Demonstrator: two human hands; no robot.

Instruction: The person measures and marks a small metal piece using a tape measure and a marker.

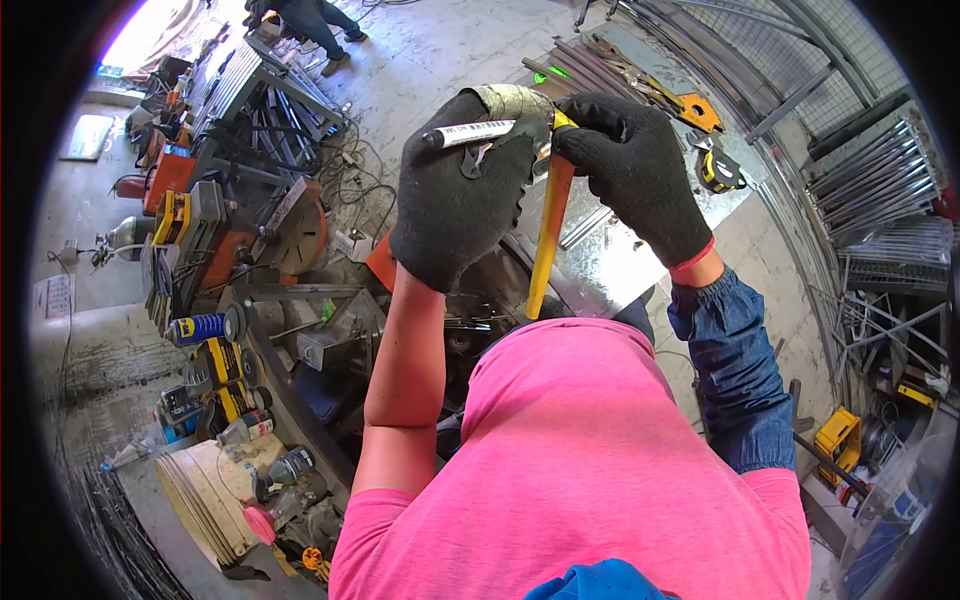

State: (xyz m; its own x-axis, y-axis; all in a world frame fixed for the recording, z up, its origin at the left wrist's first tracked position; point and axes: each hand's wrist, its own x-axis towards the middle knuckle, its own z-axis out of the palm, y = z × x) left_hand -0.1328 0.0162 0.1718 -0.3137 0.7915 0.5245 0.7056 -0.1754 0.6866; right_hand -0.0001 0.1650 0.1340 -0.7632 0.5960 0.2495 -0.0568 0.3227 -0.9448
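Both hands wear black knit gloves and are raised close together over the work surface. My left hand point(465, 190) is closed round a white marker point(475, 133) with a dark end, and round a roll or strip of pale tape point(515, 100) at its top. My right hand point(625, 150) pinches the upper end of a long yellow-orange strip point(548, 240), which hangs down between the hands. Where the strip's top meets the left fingers, the contact is partly hidden by the gloves.
A metal sheet point(610, 262) lies beneath the hands, with a tape measure point(720, 170) and metal bars point(590, 75) beyond. Tools and a blue spray can point(197, 329) crowd the left. Another person point(315, 25) stands at the top left. A yellow crate point(840, 445) sits at the right.
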